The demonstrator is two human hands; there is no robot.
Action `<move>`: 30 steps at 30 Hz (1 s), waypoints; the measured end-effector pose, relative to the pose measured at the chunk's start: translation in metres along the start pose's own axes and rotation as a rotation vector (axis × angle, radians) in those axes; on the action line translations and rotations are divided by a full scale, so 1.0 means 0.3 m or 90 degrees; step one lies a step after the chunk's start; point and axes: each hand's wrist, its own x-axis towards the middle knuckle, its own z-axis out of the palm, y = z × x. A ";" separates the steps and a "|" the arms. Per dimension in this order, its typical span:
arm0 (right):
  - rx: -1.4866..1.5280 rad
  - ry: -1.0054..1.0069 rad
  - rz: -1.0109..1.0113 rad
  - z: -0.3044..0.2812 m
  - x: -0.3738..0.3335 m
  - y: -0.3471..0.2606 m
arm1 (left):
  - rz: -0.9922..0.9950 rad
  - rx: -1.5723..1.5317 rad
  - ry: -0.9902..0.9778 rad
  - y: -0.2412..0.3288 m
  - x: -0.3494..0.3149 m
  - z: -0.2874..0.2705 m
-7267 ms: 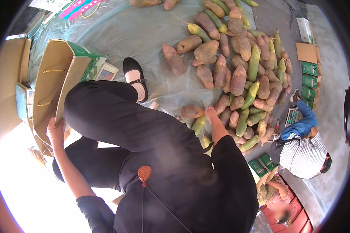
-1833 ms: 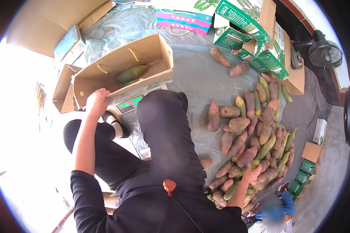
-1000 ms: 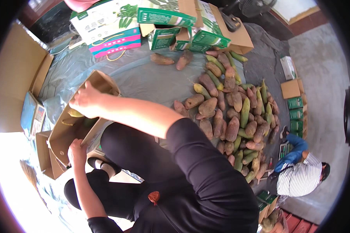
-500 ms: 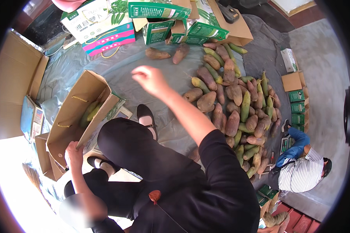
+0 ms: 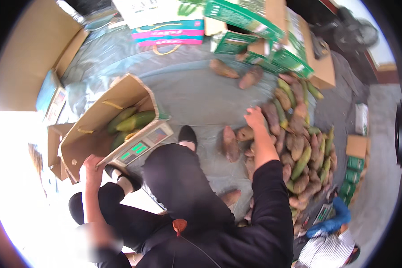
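My left hand [image 5: 91, 172] grips the near edge of a tall open cardboard box [image 5: 87, 140], which is tilted with its mouth toward me. Several green radishes [image 5: 136, 120] lie inside it, beside yellow cord handles. A scale with a lit green display [image 5: 135, 152] shows against the box's near side. My right hand [image 5: 255, 118] is over the left edge of a heap of radishes [image 5: 301, 149], some green, many brown and earthy. Its fingers look parted and nothing shows in them. A brown radish [image 5: 231, 144] lies just left of the heap.
Green printed cartons [image 5: 245, 20] and a pink-and-blue box [image 5: 167, 33] stand at the back. Two brown radishes [image 5: 251, 77] lie before them. A fan [image 5: 355, 33] is at the back right. Another person [image 5: 328, 248] in a striped shirt works at the lower right.
My right hand has moved right and lower, to the heap's edge. My left hand still holds the box. The view has shifted, and the scale's lit display and more radishes in the box now show.
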 end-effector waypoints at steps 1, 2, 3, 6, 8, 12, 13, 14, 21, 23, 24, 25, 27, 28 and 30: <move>-0.041 -0.023 -0.034 0.011 0.020 0.012 | 0.007 0.013 0.001 -0.010 0.002 0.002; -0.083 -0.043 -0.065 0.020 0.040 0.029 | 0.016 0.025 0.000 -0.021 0.009 0.014; -0.070 -0.058 -0.064 0.033 0.055 0.040 | 0.022 0.031 -0.004 -0.015 0.016 0.019; -0.039 -0.032 -0.069 0.100 0.120 0.139 | 0.006 0.003 -0.007 0.009 0.035 0.023; -0.052 -0.034 -0.059 0.116 0.155 0.149 | -0.011 0.011 -0.014 0.014 0.033 0.009; 0.142 0.125 -0.049 0.105 0.116 0.216 | 0.000 0.029 -0.024 0.028 0.033 -0.013; 0.219 0.139 -0.001 0.087 0.104 0.222 | -0.037 0.036 -0.063 0.044 0.040 -0.023; 0.220 0.134 -0.011 0.069 0.083 0.196 | -0.047 0.039 -0.059 0.040 0.034 -0.028; 0.517 0.231 0.105 -0.137 -0.126 0.235 | -0.025 0.024 -0.043 0.010 0.020 -0.016; 0.577 0.283 0.055 -0.235 -0.234 0.201 | -0.003 0.045 -0.050 0.001 0.023 -0.013; 0.575 0.288 0.052 -0.288 -0.276 0.169 | -0.001 0.041 -0.046 0.001 0.020 -0.015; 0.626 0.270 0.055 -0.356 -0.323 0.128 | 0.002 0.044 -0.046 0.001 0.019 -0.015; 0.705 0.275 -0.007 -0.493 -0.427 -0.023 | 0.005 0.055 -0.049 -0.003 0.012 -0.018; 0.680 0.273 -0.024 -0.574 -0.479 -0.105 | 0.007 0.053 -0.045 -0.005 0.010 -0.017; 0.690 0.295 -0.129 -0.702 -0.564 -0.257 | -0.006 0.065 -0.052 -0.013 0.007 -0.006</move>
